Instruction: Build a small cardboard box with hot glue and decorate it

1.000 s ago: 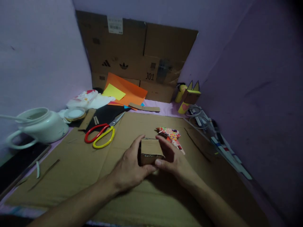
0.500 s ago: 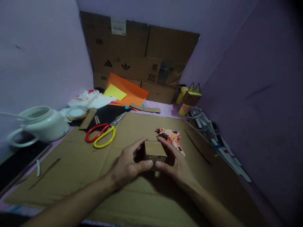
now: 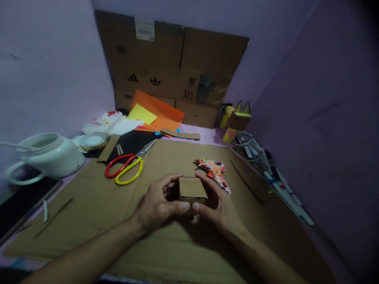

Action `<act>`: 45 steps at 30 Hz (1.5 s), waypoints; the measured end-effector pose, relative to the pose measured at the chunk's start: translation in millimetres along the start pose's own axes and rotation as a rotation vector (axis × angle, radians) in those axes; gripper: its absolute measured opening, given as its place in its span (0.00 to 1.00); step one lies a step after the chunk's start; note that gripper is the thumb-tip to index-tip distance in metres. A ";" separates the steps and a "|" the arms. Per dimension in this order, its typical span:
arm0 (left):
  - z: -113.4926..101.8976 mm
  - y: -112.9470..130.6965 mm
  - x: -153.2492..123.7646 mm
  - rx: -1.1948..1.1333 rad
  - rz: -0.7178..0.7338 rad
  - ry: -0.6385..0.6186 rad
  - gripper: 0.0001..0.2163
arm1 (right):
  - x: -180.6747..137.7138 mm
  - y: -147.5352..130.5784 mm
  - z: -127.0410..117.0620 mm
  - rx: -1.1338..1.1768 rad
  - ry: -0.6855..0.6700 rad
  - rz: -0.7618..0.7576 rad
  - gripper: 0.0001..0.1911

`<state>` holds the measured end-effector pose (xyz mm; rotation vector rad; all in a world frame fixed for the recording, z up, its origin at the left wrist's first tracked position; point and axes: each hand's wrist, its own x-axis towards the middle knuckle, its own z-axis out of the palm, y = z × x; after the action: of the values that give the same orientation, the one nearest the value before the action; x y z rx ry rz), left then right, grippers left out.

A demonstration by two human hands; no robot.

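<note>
A small cardboard box is held between both hands near the middle of the view, its flat top facing up. My left hand grips its left side, thumb on the near face and fingers curled round behind. From the right, my right hand does the same, the two thumb tips close together at the front. The box's underside is hidden. Just beyond my right hand lies a glue gun covered in a bright floral pattern. Scissors with one red and one yellow handle rest open to the left.
A large cardboard sheet covers the table. At left stands a white pot beside a dark flat object. Orange paper lies at the back. A yellow-and-brown cardboard figure and a coiled cable are at right.
The view has shifted slightly. Both hands keep the same hold on the box, whose top shows a little more fully now. Nothing was let go or picked up.
</note>
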<state>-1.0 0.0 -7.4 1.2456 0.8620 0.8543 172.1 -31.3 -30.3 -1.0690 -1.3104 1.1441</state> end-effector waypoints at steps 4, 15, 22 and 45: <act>-0.5 1.1 0.8 -0.030 -0.024 0.010 0.29 | -0.6 1.4 0.2 0.010 0.003 -0.011 0.31; -2.6 -1.7 -2.1 0.002 0.001 0.015 0.26 | -2.0 1.6 -2.1 -0.107 0.015 -0.016 0.30; -1.2 -2.7 -2.7 0.011 0.024 0.000 0.26 | -3.2 -1.1 -1.2 -0.070 0.021 -0.025 0.30; -2.4 -13.2 0.9 0.376 0.202 0.032 0.27 | 3.5 11.6 -8.9 -0.252 0.006 -0.297 0.18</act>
<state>-1.8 0.2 -20.9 1.6727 0.9629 0.9001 180.6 -25.7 -41.3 -1.0133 -1.5782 0.7682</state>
